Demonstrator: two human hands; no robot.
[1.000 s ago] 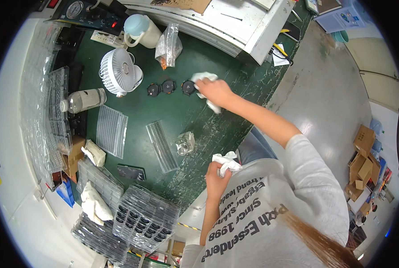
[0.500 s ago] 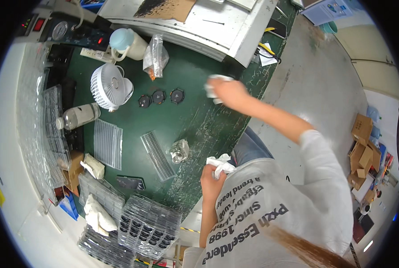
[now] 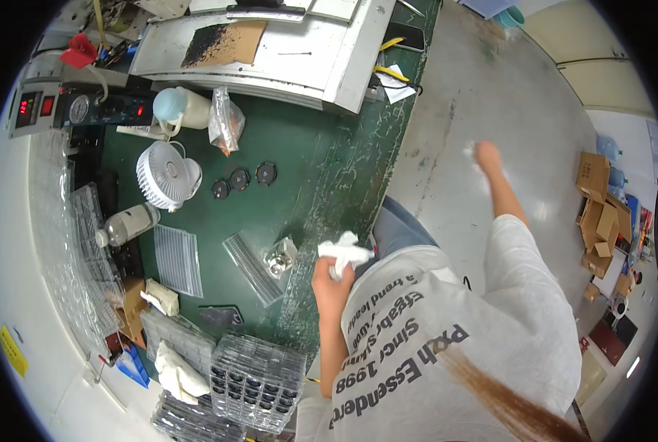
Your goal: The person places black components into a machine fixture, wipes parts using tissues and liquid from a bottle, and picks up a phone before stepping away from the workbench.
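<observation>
A crumpled white tissue (image 3: 346,250) is gripped in my closed left hand (image 3: 333,283), held by the near right edge of the green table. My right hand (image 3: 488,156) is stretched out past the table, over the grey floor. It is closed, with a small bit of white cloth or tissue (image 3: 470,149) showing at its fingers, blurred. Nearest to my left hand on the table stands a small clear glass bottle (image 3: 279,258) with a metal-looking neck. Several round black watch-like pieces (image 3: 240,179) lie in a row farther back.
A white fan (image 3: 165,175), a clear bottle (image 3: 128,225) and a lidded jug (image 3: 185,108) stand at the left. Stacked black-filled trays (image 3: 257,379) sit at the near edge. A phone (image 3: 220,315) and perforated strip (image 3: 252,268) lie between. Cardboard boxes (image 3: 594,177) are far right.
My right hand has swung right, off the table and over the floor, with the white material. My left hand has risen slightly with its tissue. The view has shifted.
</observation>
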